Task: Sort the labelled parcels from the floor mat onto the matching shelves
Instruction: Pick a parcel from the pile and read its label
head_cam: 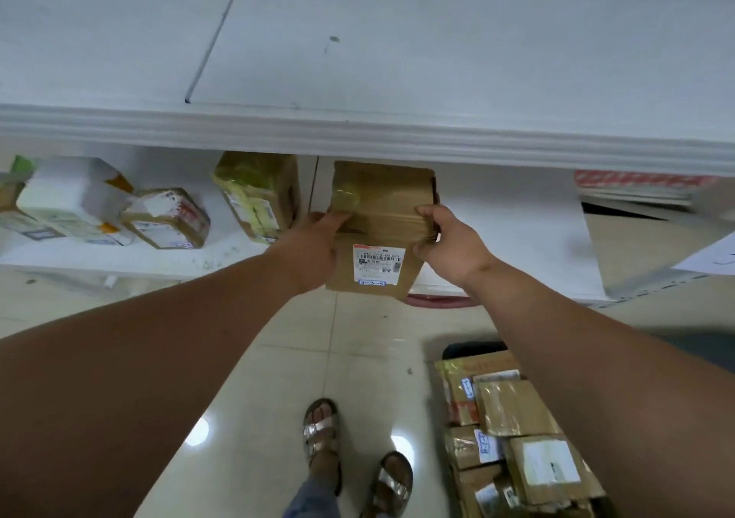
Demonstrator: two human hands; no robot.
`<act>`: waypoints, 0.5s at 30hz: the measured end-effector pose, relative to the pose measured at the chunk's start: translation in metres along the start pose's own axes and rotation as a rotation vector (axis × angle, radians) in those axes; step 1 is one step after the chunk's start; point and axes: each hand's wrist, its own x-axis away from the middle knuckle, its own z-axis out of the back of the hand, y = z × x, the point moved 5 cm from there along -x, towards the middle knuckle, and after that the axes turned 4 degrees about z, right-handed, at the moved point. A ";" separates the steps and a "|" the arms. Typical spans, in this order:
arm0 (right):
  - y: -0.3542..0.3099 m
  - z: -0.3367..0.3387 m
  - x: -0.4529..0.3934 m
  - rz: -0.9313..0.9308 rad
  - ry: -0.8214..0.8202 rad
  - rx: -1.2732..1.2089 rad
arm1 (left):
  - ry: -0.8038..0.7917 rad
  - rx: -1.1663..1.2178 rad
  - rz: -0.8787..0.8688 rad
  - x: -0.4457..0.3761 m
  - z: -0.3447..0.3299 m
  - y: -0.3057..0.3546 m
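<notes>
The left hand [314, 253] and right hand [449, 245] grasp the brown parcel [378, 215] by opposite sides, label [378, 265] facing up for reading, its far end entering the lower shelf [517, 223] at 12 o'clock, presumably for controlled placement.
</notes>
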 end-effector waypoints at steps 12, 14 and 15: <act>0.012 -0.019 -0.075 -0.040 -0.018 -0.069 | -0.001 -0.079 -0.020 -0.087 -0.009 -0.012; 0.016 -0.025 -0.081 -0.044 -0.042 -0.068 | -0.014 -0.079 -0.018 -0.094 -0.015 -0.017; 0.018 -0.028 -0.084 -0.044 -0.055 -0.072 | -0.020 -0.086 -0.016 -0.097 -0.017 -0.020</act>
